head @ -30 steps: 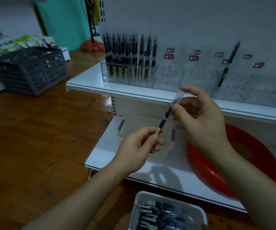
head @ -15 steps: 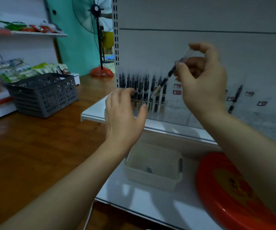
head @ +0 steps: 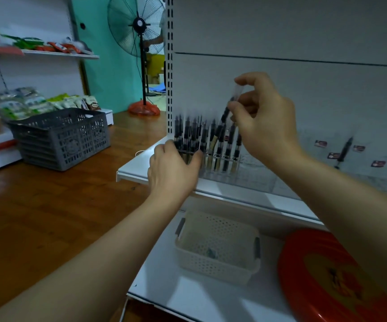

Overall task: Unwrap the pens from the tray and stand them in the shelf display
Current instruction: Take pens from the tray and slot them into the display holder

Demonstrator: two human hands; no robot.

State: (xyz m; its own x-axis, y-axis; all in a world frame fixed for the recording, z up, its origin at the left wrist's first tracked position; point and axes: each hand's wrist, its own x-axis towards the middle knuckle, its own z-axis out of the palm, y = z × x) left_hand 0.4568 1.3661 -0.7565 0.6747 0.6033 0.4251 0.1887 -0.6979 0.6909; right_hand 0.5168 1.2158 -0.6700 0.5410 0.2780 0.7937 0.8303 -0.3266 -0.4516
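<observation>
White shop shelving, wooden floor, fan behind. Right hand [head: 264, 122] pinches one pen [head: 226, 112] near its clear cap, slanted tip-down over the clear shelf display [head: 253, 173]. Left hand [head: 174, 168], fingers loosely curled, touches the standing pens [head: 195, 135] at the rack's left end; whether it grips any, cannot tell. Risks, as I judge: the slanted pen may miss its slot and jam against a neighbour; the left hand could tip the row. Small red labels [head: 320, 143] on the back panel, print too small to read. No tray in view.
</observation>
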